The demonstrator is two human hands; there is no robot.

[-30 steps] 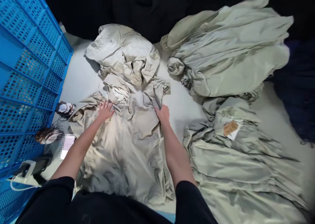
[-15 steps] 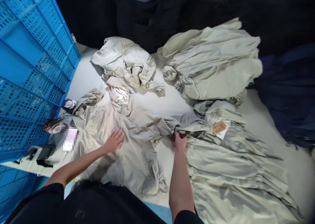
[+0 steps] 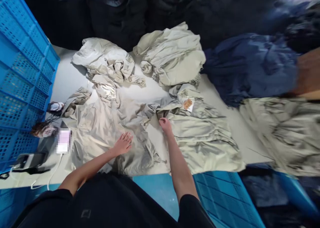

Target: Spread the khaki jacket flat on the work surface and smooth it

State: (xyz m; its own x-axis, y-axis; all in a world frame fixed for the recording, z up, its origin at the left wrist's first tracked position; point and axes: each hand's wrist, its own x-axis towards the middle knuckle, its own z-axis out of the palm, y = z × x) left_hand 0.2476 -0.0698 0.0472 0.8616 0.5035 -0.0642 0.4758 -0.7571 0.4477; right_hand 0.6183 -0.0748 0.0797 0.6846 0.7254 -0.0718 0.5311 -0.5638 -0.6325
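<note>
- Head view, looking down on both forearms: the left hand lies open and flat, fingers spread, palm down on a crumpled beige garment, gripping nothing.
- The right hand is partly closed, with its fingertips down at the edge of a pleated pale sage garment; whether they pinch the cloth or only touch it, I cannot tell.
- The beige garment spreads out in front of the person's black top, with a sleeve-like fold reaching toward the sage garment and touching it.
- A small tan tag with a white card lies on the sage garment's upper part.
- Beyond these, two bunched pale garments lie side by side on a white work surface, nearly touching the beige one.
- Left of the beige garment, a blue plastic crate stands along the surface; two small printed cards and a pixelated pink-and-white rectangle lie between them.
- A black device sits near the crate, with a white cable running from near the rectangle.
- To the right lie a navy garment pile and a blurred pale garment.
- Another blue crate sits below the sage garment.
</note>
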